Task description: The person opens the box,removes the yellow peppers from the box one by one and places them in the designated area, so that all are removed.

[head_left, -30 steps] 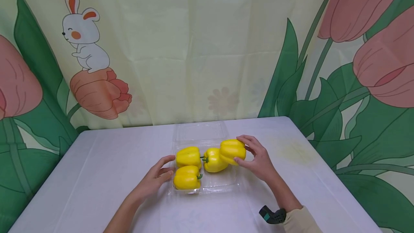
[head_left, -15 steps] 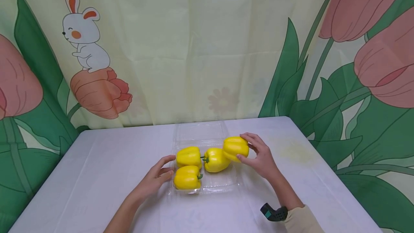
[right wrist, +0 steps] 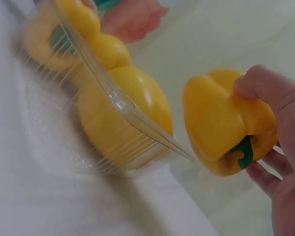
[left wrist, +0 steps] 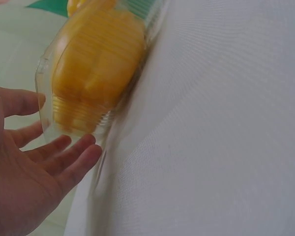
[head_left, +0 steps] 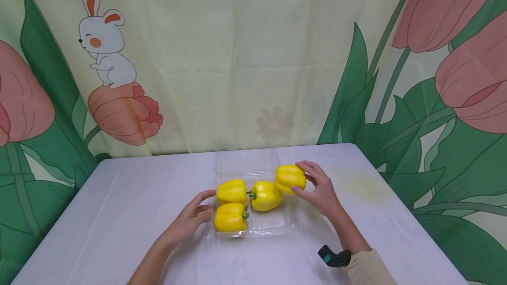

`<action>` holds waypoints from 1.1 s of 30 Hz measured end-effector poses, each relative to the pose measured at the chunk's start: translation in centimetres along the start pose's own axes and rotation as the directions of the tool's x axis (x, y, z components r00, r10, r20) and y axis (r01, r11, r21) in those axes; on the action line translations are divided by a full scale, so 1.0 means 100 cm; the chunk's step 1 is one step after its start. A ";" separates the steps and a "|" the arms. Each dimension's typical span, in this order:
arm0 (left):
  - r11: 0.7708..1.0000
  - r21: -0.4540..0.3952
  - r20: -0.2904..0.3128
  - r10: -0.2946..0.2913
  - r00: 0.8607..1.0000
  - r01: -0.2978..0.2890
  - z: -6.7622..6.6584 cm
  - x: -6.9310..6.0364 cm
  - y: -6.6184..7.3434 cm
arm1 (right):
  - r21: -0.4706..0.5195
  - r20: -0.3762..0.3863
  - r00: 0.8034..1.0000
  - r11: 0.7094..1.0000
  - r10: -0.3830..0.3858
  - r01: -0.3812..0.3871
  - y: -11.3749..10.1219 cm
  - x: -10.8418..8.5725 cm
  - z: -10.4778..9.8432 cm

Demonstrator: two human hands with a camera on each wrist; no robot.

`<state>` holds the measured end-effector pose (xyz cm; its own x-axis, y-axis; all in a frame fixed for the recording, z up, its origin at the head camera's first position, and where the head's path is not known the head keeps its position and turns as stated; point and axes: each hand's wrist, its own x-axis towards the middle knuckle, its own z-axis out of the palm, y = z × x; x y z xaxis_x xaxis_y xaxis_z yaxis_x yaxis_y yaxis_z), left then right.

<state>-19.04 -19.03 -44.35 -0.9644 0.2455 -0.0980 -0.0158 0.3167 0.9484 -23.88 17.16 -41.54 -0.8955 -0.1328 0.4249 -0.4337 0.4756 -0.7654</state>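
Note:
A yellow pepper (head_left: 291,179) is gripped by my right hand (head_left: 321,190) above the right side of a clear plastic container (head_left: 269,223). In the right wrist view this pepper (right wrist: 211,118) hangs beside the container's rim, its green stem towards the palm. Three other yellow peppers lie inside: one at the back left (head_left: 232,191), one at the front left (head_left: 229,217), one at the back right (head_left: 266,196). My left hand (head_left: 188,219) rests with relaxed fingers at the container's left wall; in the left wrist view its fingers (left wrist: 78,167) touch the clear plastic.
The container's open lid (head_left: 247,161) lies flat behind it on the white-covered table (head_left: 146,197). A curtain (head_left: 269,56) printed with tulips and a rabbit hangs behind the table. A black band (head_left: 334,257) is at my right wrist.
My right hand has moved slightly up and to the right with its pepper, away from the back-right pepper. My left hand and the other peppers have hardly moved.

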 end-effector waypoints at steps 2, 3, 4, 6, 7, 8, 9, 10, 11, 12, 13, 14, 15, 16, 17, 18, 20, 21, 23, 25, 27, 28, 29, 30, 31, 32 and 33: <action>1.000 0.002 0.001 -0.001 1.000 0.001 0.000 0.000 0.000 | 0.008 0.004 1.000 1.000 0.002 -0.002 0.001 0.001 0.001; 1.000 0.002 0.001 -0.002 1.000 0.002 0.000 0.000 0.000 | 0.010 0.006 1.000 1.000 0.003 -0.003 0.001 0.002 0.001; 1.000 0.002 0.002 -0.002 1.000 0.002 0.000 0.000 0.000 | 0.010 0.005 1.000 1.000 0.005 -0.005 0.002 0.002 0.001; 1.000 0.005 0.005 -0.001 1.000 0.001 -0.001 0.000 -0.001 | 0.006 0.002 1.000 1.000 0.007 -0.007 0.003 0.002 0.002; 1.000 0.005 0.005 0.000 1.000 0.000 -0.001 0.000 -0.001 | 0.001 0.001 1.000 1.000 0.010 -0.010 0.004 0.002 0.002; 1.000 0.005 0.005 0.001 1.000 -0.001 -0.001 0.000 -0.001 | -0.004 0.000 1.000 1.000 0.012 -0.012 0.004 0.002 0.002; 1.000 0.006 0.005 0.002 1.000 -0.002 -0.001 0.000 -0.001 | -0.009 0.000 1.000 1.000 0.014 -0.014 0.005 0.002 0.002; 1.000 0.006 0.005 0.003 1.000 -0.003 -0.001 0.000 -0.001 | -0.014 -0.001 1.000 1.000 0.016 -0.016 0.006 0.002 0.002; 1.000 0.006 0.008 0.004 1.000 -0.005 -0.001 0.000 -0.001 | -0.019 0.000 1.000 1.000 0.018 -0.018 0.006 0.002 0.003; 1.000 0.006 0.009 0.007 1.000 -0.007 -0.001 0.000 -0.001 | -0.026 0.000 1.000 0.999 0.020 -0.020 0.007 0.002 0.003; 1.000 0.006 0.010 0.007 1.000 -0.007 -0.002 0.000 -0.001 | -0.027 -0.001 1.000 0.999 0.022 -0.022 0.007 0.002 0.003; 1.000 0.009 0.011 0.008 1.000 -0.008 -0.002 0.000 -0.001 | -0.026 -0.003 1.000 0.999 0.024 -0.024 0.007 0.002 0.003; 1.000 0.011 0.011 0.007 1.000 -0.007 -0.002 0.000 -0.001 | -0.025 -0.004 1.000 0.999 0.025 -0.025 0.007 0.002 0.003; 1.000 0.012 0.009 0.003 1.000 -0.003 -0.002 0.000 -0.001 | -0.024 -0.006 1.000 0.999 0.024 -0.024 0.008 0.003 0.003; 1.000 0.013 0.007 -0.001 1.000 0.001 -0.002 0.000 -0.001 | -0.021 -0.005 1.000 0.999 0.026 -0.026 0.008 0.003 0.002; 1.000 0.014 0.003 -0.004 1.000 0.004 -0.002 0.000 -0.001 | -0.016 -0.005 1.000 0.999 0.030 -0.030 0.008 0.003 0.002; 1.000 0.015 -0.001 -0.012 1.000 0.012 -0.001 -0.001 -0.002 | -0.014 -0.007 0.999 0.999 0.038 -0.038 0.009 0.002 0.002; 1.000 0.016 -0.002 -0.014 1.000 0.014 -0.001 -0.001 -0.002 | -0.018 -0.006 0.999 0.999 0.038 -0.038 0.009 0.001 0.002; 1.000 0.015 -0.005 -0.017 1.000 0.017 0.000 -0.001 -0.002 | -0.019 -0.002 0.999 0.999 0.046 -0.046 0.010 0.001 0.001; 1.000 0.019 -0.005 -0.014 1.000 0.014 0.000 -0.001 -0.002 | -0.025 -0.003 0.999 0.998 0.049 -0.049 0.010 0.001 0.000; 1.000 0.019 -0.001 -0.010 1.000 0.011 0.000 0.000 -0.002 | -0.028 -0.003 0.999 0.998 0.050 -0.050 0.010 0.001 -0.001; 1.000 0.015 -0.002 -0.008 1.000 0.008 0.000 0.000 -0.002 | -0.027 -0.004 0.999 0.998 0.053 -0.053 0.010 0.001 -0.002; 1.000 0.014 -0.002 -0.007 1.000 0.007 0.000 0.000 -0.002 | -0.028 -0.004 0.999 0.998 0.054 -0.054 0.010 0.001 -0.002; 1.000 0.013 -0.002 -0.005 1.000 0.005 0.000 0.000 -0.002 | -0.031 -0.007 0.998 0.998 0.056 -0.056 0.010 0.002 -0.003; 1.000 0.012 -0.002 -0.007 1.000 0.007 0.001 0.000 -0.002 | -0.032 -0.009 0.998 0.998 0.058 -0.059 0.010 0.002 -0.003; 1.000 0.011 -0.001 -0.007 1.000 0.007 0.001 0.000 -0.002 | -0.033 -0.011 0.998 0.998 0.060 -0.061 0.010 0.001 -0.004; 1.000 0.010 -0.003 -0.009 1.000 0.009 0.001 0.000 -0.002 | -0.033 -0.011 0.998 0.997 0.064 -0.064 0.011 0.001 -0.004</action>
<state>-19.03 -19.03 -44.60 -0.9649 0.2400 -0.1061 -0.0221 0.3286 0.9442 -24.42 17.97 -42.11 -0.9201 -0.0927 0.3805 -0.3720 0.5112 -0.7748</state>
